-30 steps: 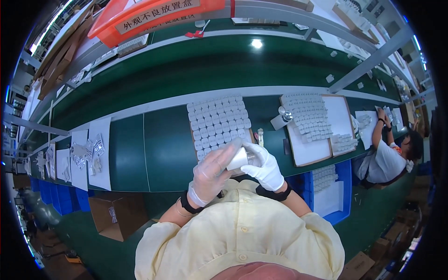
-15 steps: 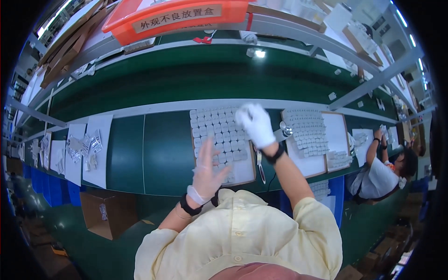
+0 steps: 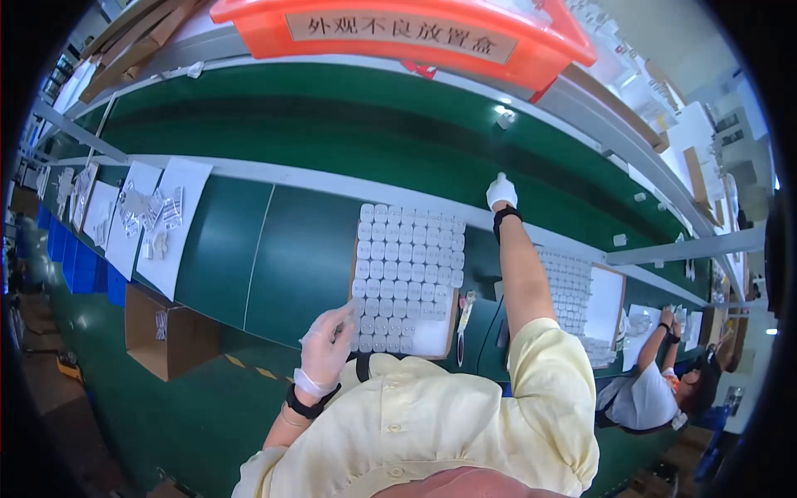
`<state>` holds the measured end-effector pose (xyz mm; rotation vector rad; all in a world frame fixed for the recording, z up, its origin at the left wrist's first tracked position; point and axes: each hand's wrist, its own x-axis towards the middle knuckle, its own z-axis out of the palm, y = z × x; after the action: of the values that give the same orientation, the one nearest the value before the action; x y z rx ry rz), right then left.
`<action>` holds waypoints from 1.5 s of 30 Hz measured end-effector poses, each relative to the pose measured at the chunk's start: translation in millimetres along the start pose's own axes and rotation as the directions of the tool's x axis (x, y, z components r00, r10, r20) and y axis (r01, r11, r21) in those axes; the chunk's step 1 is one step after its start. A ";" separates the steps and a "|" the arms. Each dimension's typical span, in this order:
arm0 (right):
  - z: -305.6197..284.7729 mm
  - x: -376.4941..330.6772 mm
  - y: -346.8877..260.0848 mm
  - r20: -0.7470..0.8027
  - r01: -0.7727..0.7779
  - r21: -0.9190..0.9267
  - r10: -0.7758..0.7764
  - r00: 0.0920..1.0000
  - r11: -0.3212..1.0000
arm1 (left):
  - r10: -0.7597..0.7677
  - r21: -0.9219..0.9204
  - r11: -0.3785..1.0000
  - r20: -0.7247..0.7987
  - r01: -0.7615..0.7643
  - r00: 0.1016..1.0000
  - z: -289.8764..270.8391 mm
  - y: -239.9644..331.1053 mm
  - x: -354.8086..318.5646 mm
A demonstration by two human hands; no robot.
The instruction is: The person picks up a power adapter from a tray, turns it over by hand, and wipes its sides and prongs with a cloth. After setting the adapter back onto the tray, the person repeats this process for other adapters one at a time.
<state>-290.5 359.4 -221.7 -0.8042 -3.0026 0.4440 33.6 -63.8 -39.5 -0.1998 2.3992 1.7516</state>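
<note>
A tray (image 3: 431, 336) on the bench in front of me carries rows of small white rounded-square pieces (image 3: 407, 257), with bare white lining at its near right. Beside its near left edge is my left hand (image 3: 324, 347) in a thin translucent glove. Its fingers are loosely bent, the thumb stands apart, and no held piece shows. My right arm stretches past the tray, and my white-gloved right hand (image 3: 501, 194) is over the green belt (image 3: 398, 137). Those fingers are closed together; whatever they hold, if anything, is hidden. Farther along the belt stands a small white piece (image 3: 505, 119).
An orange bin (image 3: 415, 37) sits on the shelf above the belt. Right of the tray lie a slim tool (image 3: 463, 328) and a second tray (image 3: 605, 299) with white pieces. Bagged parts (image 3: 143, 209) rest on white sheets at left. A co-worker (image 3: 635, 394) sits at the far right.
My right hand has gone from above the tray out to the belt. My left hand has drawn back to the tray's near left edge. The whole view has shifted.
</note>
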 end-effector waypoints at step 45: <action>-192.8 -438.3 -24.2 0.455 -0.588 0.786 -0.466 0.759 -0.190 | 0.351 -0.297 0.928 0.495 -0.225 0.795 60.8 101.6 -36.5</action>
<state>92.7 176.6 1.0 -0.4930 -1.3457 3.1036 51.8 25.4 44.6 0.6016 1.8868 1.8747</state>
